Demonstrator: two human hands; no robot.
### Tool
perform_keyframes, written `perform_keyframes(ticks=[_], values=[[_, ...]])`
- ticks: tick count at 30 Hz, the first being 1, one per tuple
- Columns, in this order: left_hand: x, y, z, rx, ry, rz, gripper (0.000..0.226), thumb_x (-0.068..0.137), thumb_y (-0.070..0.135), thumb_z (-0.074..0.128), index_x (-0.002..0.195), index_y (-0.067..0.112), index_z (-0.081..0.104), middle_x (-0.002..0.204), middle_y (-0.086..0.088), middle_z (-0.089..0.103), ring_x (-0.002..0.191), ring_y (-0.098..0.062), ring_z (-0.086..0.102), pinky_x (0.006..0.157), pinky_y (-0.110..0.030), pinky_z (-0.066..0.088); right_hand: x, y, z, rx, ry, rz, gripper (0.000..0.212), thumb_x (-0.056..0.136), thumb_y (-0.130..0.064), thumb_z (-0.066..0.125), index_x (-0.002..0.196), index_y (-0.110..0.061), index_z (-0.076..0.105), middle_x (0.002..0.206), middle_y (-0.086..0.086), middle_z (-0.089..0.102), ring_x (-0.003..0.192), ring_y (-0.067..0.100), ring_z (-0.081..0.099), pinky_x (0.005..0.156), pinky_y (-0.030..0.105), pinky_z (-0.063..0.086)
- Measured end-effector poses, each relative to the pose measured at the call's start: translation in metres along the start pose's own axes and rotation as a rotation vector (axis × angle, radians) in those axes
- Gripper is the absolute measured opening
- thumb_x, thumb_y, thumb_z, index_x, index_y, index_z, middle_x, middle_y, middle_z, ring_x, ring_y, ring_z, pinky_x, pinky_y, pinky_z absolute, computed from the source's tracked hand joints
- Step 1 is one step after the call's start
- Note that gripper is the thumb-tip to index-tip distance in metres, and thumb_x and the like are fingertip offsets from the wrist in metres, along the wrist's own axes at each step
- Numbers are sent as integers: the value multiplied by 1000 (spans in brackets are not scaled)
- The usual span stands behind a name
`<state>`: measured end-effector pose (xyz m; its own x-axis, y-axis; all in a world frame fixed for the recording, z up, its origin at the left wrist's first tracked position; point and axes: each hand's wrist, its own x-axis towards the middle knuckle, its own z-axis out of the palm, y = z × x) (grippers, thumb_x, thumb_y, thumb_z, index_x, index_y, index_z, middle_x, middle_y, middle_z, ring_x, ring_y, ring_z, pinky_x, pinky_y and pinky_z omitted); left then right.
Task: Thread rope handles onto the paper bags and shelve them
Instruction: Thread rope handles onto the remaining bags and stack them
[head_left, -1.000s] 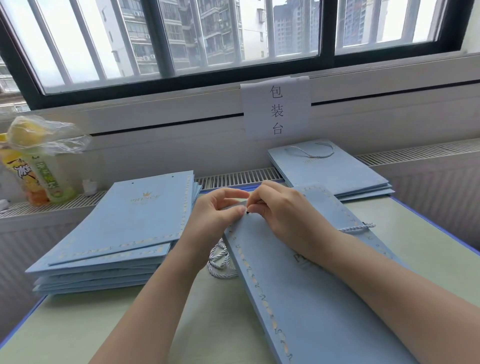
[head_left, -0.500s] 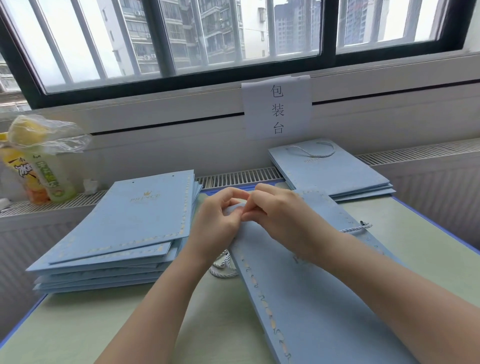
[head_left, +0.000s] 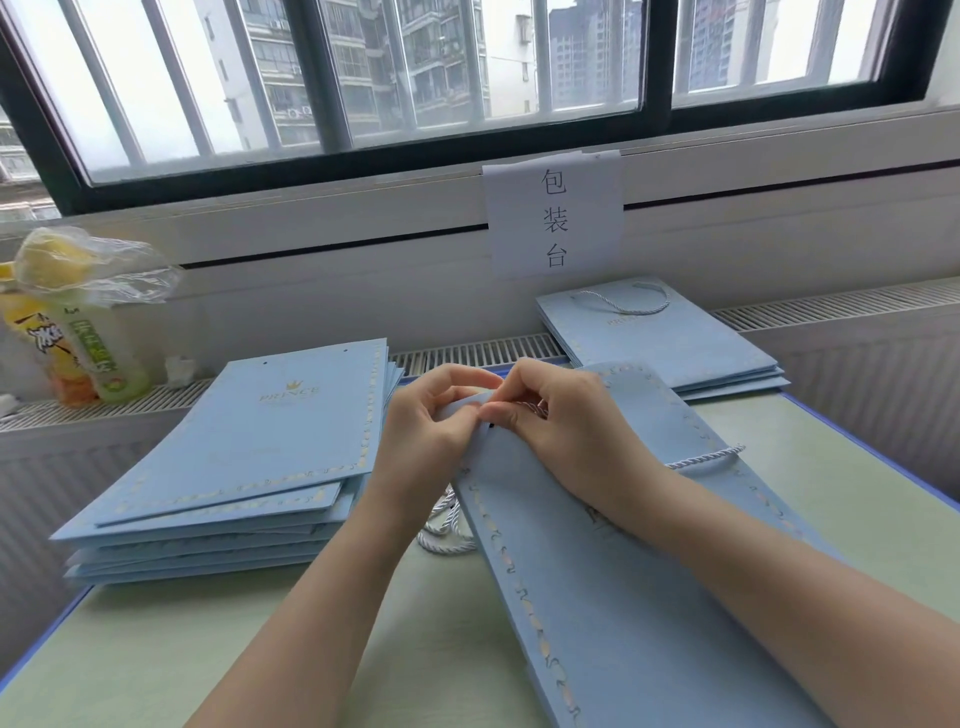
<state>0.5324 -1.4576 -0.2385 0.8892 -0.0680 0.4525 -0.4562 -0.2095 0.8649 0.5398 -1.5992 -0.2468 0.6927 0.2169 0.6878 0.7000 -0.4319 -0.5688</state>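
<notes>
Pinching the far top edge of the flat light-blue paper bag (head_left: 613, 582) in my left hand (head_left: 431, 441), my right hand (head_left: 566, 421) grips the white twisted rope handle (head_left: 535, 406) there. Bag lies mid-table (head_left: 156, 649); unthreaded blue bags (head_left: 249, 452) stack left, finished ones (head_left: 660, 343) far right.

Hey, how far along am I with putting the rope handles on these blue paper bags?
Done: a small pile by the window, its top bag showing a rope handle. In hand: your left hand and right hand work at the top edge of one bag, rope trailing out. Left: the larger stack, its top bag's holes empty. Nothing is shelved yet.
</notes>
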Motion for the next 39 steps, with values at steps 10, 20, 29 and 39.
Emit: perform_keyframes(ticks=[10, 20, 29, 39], values=[[2, 5, -5, 138, -150, -59, 19, 84, 4, 66, 89, 23, 68, 85, -10, 72, 74, -12, 65, 71, -32, 54, -2, 0, 0, -52, 83, 7, 19, 82, -20, 73, 75, -7, 61, 60, -18, 50, 60, -6, 51, 57, 7, 35], [3, 2, -8, 98, -136, -220, 23, 85, -1, 59, 94, 18, 69, 87, -12, 72, 70, -12, 65, 67, -21, 51, -1, 9, 2, 0, -72, 60, 7, 86, -4, 65, 89, -9, 69, 75, -12, 63, 75, 4, 60, 68, 8, 42], [3, 2, -4, 94, -72, -218, 23, 85, -1, 57, 92, 18, 68, 85, -4, 72, 74, -13, 64, 72, -27, 51, 1, 13, -1, -40, -67, 71, 10, 88, -6, 63, 89, -15, 67, 77, -15, 61, 75, -2, 58, 66, 6, 39], [4, 0, -5, 136, 3, -126, 27, 85, -3, 55, 88, 20, 68, 76, -11, 71, 65, -15, 55, 66, -29, 42, 2, 16, -2, -206, -134, -107, 10, 83, -18, 57, 77, -11, 60, 77, -3, 56, 70, 7, 47, 64, 13, 37]])
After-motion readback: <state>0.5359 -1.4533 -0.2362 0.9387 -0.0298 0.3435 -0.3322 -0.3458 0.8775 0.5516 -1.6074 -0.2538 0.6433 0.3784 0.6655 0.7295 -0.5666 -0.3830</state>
